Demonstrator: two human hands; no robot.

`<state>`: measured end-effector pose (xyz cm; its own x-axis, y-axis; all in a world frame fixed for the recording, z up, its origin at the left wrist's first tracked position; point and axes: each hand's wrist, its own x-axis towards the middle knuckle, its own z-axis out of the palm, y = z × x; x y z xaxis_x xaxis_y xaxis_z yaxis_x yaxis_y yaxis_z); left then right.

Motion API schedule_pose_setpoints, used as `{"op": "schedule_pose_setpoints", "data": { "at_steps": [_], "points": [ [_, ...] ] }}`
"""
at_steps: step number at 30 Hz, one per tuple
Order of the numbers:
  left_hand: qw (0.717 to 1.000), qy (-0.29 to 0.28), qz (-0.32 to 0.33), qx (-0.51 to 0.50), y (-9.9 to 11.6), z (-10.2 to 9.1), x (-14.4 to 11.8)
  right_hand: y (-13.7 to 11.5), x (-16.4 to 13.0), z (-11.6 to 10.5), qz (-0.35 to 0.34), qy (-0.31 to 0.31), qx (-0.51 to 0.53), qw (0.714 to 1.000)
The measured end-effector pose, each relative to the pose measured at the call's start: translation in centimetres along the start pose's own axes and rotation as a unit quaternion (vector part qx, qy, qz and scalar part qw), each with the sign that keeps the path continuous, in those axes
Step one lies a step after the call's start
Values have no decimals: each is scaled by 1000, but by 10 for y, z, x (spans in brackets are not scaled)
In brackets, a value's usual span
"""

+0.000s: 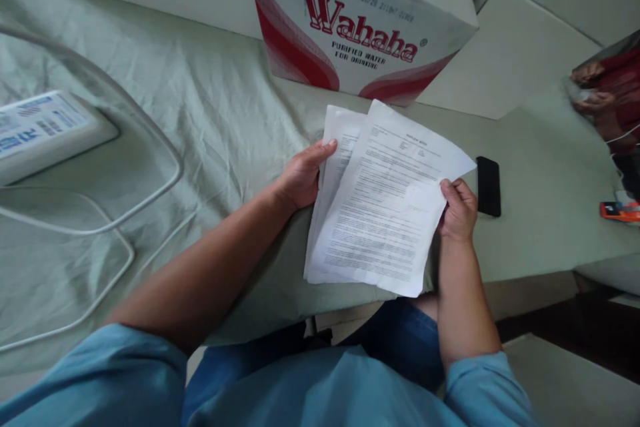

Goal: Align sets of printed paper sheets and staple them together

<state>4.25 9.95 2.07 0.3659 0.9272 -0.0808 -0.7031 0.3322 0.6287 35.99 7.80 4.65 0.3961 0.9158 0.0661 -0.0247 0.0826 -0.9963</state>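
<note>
You're at a table draped in wrinkled pale-green cloth (210, 113); your left hand (300, 177) and right hand (457, 210) pinch the printed white paper sheets (380, 207) over its near edge, a red-and-white cardboard water box (360, 13) behind, a black phone (489, 185) just right, open cloth leftward.

A worktop (240, 113) covered with a wrinkled pale green cloth filled most of the view. At twelve o'clock stood a red-and-white cardboard box (360, 13) printed "Wahaha". At nine o'clock lay a white power strip (45, 130) with white cables (125, 213) looping beside it. At three o'clock lay a black phone (489, 185), flat on the cloth.
</note>
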Motion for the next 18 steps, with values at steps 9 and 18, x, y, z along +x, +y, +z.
{"op": "schedule_pose_setpoints", "data": {
  "at_steps": [9, 18],
  "points": [
    [999, 28, -15, 22, 2, 7, -4, -2, -11, 6, -38, -4, -41, 998],
    [998, 42, -23, 44, 5, 9, -9, 2, -10, 3, -56, -21, -75, 995]
  ]
}}
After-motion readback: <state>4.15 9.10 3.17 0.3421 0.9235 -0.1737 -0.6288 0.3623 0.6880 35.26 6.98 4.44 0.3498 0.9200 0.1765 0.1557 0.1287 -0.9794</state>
